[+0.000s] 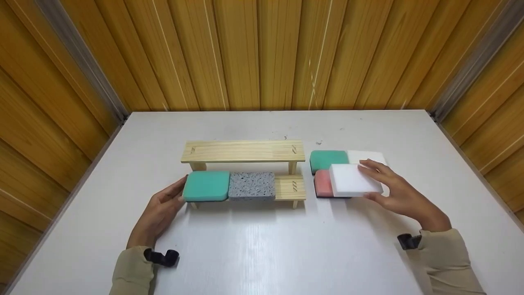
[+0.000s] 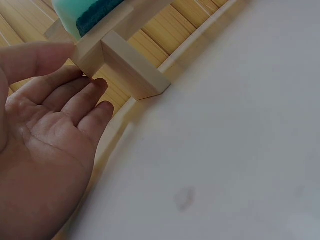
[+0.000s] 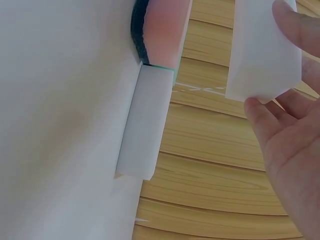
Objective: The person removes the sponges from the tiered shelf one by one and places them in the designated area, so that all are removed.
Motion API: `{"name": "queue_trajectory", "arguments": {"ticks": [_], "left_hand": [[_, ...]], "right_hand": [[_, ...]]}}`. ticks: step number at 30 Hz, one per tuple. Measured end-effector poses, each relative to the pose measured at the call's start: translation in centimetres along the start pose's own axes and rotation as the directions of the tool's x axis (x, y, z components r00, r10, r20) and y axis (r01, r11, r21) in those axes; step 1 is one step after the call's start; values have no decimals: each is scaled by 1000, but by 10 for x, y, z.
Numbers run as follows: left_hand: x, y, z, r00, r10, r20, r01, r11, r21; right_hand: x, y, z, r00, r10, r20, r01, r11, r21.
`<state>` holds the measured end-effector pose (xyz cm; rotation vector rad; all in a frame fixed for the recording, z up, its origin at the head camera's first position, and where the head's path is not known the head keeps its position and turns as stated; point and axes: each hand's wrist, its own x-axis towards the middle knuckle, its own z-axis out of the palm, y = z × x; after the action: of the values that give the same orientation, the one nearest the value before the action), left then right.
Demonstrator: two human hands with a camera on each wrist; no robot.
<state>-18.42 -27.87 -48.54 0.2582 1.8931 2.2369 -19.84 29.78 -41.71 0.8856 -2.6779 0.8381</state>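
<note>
Aloft, my right grip point(image 1: 399, 194) pinches a white sponge point(image 1: 351, 180) above a pink sponge point(image 1: 323, 182); my left grip point(image 1: 161, 207), fingers loosely extended, touches the left end of the front wooden stand point(image 1: 289, 188) bearing a green sponge point(image 1: 206, 185) and a speckled gray sponge point(image 1: 251, 185).

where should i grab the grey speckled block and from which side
Probably grip the grey speckled block by its long front and back edges, near the right end, reaching from above right. It lies flat on the front bench, left end close against the turquoise sponge, with bare wood past its right end. Finger room behind it is hard to judge.
</note>
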Motion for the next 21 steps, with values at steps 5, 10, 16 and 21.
{"name": "queue_trajectory", "arguments": {"ticks": [5,10,16,21], "left_hand": [[0,0,0,1000,1,-1,-1,1000,7],[0,0,1,1000,-18,-21,18,1000,6],[1,0,1,999,-34,-32,34,999,0],[1,1,1,998,-55,-39,56,998,29]], "right_hand": [[-2,3,-1,1000,-22,-15,22,1000,7],[-4,5,-2,999,-32,-25,32,999,10],[-7,7,-4,1000,-5,-25,5,1000,10],[-9,9,-5,1000,11,-23,-11,1000,0]]}}
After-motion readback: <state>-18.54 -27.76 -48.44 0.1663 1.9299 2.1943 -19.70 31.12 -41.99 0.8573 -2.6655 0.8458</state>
